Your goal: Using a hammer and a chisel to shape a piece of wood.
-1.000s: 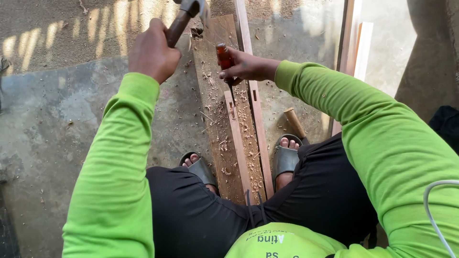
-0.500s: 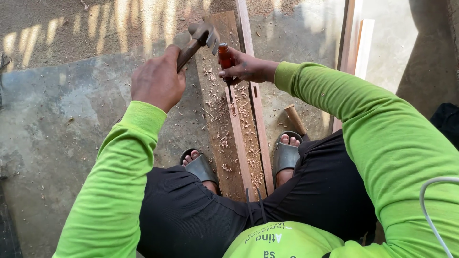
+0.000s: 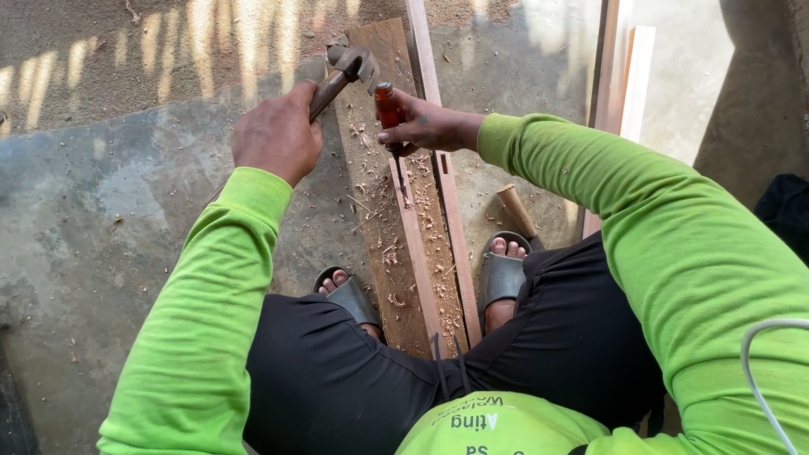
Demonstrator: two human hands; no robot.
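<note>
My left hand (image 3: 276, 133) grips the wooden handle of a claw hammer (image 3: 350, 64), whose steel head hangs just left of and slightly above the chisel's top. My right hand (image 3: 430, 125) is wrapped around a chisel with a red-brown handle (image 3: 387, 106); its blade points down onto a thin wooden strip (image 3: 415, 244). The strip lies on a wide brown board (image 3: 379, 168) that runs between my feet, with wood chips scattered over it.
A second thin strip (image 3: 447, 194) lies along the board's right side. A wooden tool handle (image 3: 515, 209) rests on the concrete floor near my right sandal (image 3: 502, 274). Pale timber pieces (image 3: 624, 76) stand at the right. My left sandal (image 3: 350, 295) sits beside the board.
The hammer has come down from a raised position near the top of the view until its head is next to the chisel's top. My right hand and the chisel stay put.
</note>
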